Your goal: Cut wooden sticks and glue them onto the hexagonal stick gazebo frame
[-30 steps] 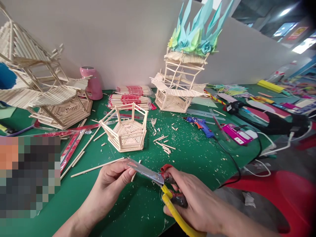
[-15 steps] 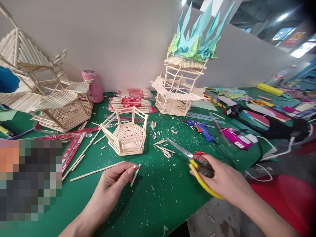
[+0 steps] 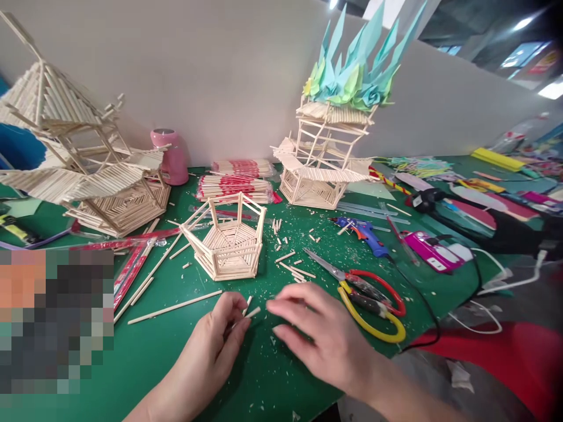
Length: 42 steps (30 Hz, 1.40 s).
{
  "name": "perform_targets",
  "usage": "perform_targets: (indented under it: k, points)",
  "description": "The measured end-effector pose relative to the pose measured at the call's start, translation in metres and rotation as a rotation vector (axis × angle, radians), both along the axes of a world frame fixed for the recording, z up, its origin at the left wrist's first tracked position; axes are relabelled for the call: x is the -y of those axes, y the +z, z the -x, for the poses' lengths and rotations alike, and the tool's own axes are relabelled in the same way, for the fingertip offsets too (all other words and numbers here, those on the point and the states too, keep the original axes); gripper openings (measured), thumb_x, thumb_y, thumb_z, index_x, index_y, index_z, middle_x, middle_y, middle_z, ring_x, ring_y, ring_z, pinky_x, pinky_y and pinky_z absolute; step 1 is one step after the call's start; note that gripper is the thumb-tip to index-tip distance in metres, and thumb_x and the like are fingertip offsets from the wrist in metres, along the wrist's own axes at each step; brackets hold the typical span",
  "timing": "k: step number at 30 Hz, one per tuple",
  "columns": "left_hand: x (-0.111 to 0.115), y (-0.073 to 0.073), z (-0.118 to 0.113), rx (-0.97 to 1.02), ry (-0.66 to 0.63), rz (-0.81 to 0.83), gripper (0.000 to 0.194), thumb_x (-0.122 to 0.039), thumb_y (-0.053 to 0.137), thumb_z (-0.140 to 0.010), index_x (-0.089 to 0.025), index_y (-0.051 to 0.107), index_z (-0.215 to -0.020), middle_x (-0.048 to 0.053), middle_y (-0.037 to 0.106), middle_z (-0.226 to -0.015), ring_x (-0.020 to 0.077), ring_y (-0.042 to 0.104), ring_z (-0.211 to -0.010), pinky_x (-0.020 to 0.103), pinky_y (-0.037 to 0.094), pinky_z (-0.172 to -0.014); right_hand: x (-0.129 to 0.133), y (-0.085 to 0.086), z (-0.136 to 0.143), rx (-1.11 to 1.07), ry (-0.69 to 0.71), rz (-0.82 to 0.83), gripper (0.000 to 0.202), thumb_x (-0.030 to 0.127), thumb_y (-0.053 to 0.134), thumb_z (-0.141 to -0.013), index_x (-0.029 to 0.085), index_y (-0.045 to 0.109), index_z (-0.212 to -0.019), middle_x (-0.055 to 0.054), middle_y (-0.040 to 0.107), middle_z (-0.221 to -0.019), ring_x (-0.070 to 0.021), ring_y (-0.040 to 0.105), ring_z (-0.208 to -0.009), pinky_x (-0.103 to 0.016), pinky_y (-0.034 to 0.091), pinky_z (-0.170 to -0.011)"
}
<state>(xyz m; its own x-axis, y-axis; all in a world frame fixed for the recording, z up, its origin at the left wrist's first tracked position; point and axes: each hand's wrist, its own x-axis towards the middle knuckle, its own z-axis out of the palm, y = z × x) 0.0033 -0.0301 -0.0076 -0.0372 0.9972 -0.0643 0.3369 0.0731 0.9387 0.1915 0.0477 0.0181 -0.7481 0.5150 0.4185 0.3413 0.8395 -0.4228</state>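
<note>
My left hand (image 3: 220,340) pinches a short wooden stick (image 3: 253,312) between thumb and fingers, low over the green table. Another short stick lies just behind it, partly hidden. My right hand (image 3: 321,337) is open, its fingertips just to the right of the held stick and apart from it. Beyond my hands stands a six-sided frame (image 3: 229,249) of glued wooden sticks with a slatted floor. Scissors (image 3: 352,287) with red and yellow handles lie on the table beyond my right hand. A long stick (image 3: 176,306) lies to the left of my left hand.
Two stick-built pavilions stand at the back, one left (image 3: 101,176) and one right (image 3: 325,158) topped with paper leaves. A blue glue gun (image 3: 365,231), stick packs (image 3: 235,187), a pink bottle (image 3: 170,158) and a magenta power strip (image 3: 433,251) surround the work. Cut stick bits (image 3: 297,271) lie scattered.
My right hand has let go of the scissors, which now lie on the table, and has moved left toward my left hand. The stick in my left hand now points right.
</note>
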Motion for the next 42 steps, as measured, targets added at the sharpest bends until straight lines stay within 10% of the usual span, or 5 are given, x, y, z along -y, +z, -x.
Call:
perform_targets:
  k: [8, 15, 23, 30, 42]
  points:
    - [-0.006, 0.000, 0.009, 0.366, 0.062, 0.133, 0.028, -0.043, 0.051, -0.082, -0.020, 0.043, -0.095, -0.005, 0.052, -0.059, 0.0120, 0.049, -0.059, 0.022, 0.038, -0.056, -0.015, -0.023, 0.041, -0.094, 0.158, 0.104, 0.018, 0.022, 0.049, -0.090, 0.017, 0.066, -0.090, -0.004, 0.063, -0.079, -0.0124, 0.058, -0.070, -0.024, 0.048, -0.064]
    - [-0.017, 0.007, 0.008, 0.170, 0.179, 0.139, 0.029, -0.044, 0.055, -0.074, -0.017, 0.054, -0.063, -0.002, 0.051, -0.050, 0.0108, 0.045, -0.048, 0.022, 0.035, -0.046, -0.022, -0.025, 0.048, -0.067, 0.107, -0.017, 0.015, 0.021, 0.051, -0.088, 0.017, 0.066, -0.087, -0.003, 0.063, -0.079, -0.0141, 0.054, -0.070, -0.027, 0.044, -0.063]
    - [-0.016, -0.010, 0.043, -0.252, 0.426, -0.130, 0.023, -0.039, 0.061, -0.073, -0.021, 0.059, -0.087, -0.001, 0.055, -0.067, 0.0138, 0.049, -0.057, 0.026, 0.041, -0.055, -0.035, -0.029, 0.048, -0.061, -0.075, -0.181, 0.020, 0.020, 0.049, -0.089, 0.016, 0.068, -0.084, -0.005, 0.060, -0.077, -0.0152, 0.052, -0.069, -0.028, 0.042, -0.061]
    - [-0.037, -0.007, 0.050, -0.449, 0.270, -0.252, 0.020, -0.032, 0.059, -0.076, -0.019, 0.065, -0.091, 0.000, 0.052, -0.072, 0.0130, 0.045, -0.057, 0.024, 0.038, -0.053, -0.032, -0.026, 0.062, 0.007, -0.190, -0.396, 0.030, 0.018, 0.045, -0.088, 0.018, 0.068, -0.068, 0.000, 0.044, -0.056, -0.0125, 0.039, -0.052, -0.025, 0.027, -0.046]
    - [-0.053, -0.003, 0.055, -0.018, 0.146, -0.024, 0.012, -0.028, 0.062, -0.070, -0.018, 0.066, -0.064, 0.000, 0.060, -0.058, 0.0169, 0.056, -0.061, 0.025, 0.043, -0.055, -0.033, -0.028, 0.074, 0.053, -0.206, -0.340, 0.024, 0.018, 0.048, -0.087, 0.020, 0.070, -0.079, 0.001, 0.056, -0.054, -0.0129, 0.050, -0.051, -0.027, 0.029, -0.047]
